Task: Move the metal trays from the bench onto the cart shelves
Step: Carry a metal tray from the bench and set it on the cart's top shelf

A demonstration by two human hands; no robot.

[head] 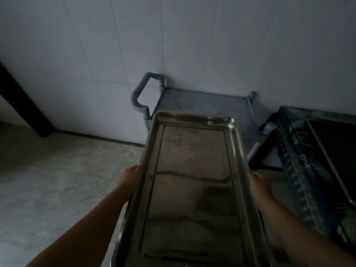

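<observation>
Tray [192,180] ran lengthwise toward the cart [202,101] at 12 o'clock, left hand [133,176] and right hand [258,183] gripped its long edges

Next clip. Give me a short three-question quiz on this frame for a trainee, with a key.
1. True or false: only one hand grips the metal tray.
2. Where does the cart's handle sit relative to its top shelf? A) on its left end B) on its right end C) on the wall side
3. Fill in: the tray's far end overlaps the cart's top ____.

Key:
1. False: the left hand grips one long edge and the right hand the other.
2. A.
3. shelf.
</observation>
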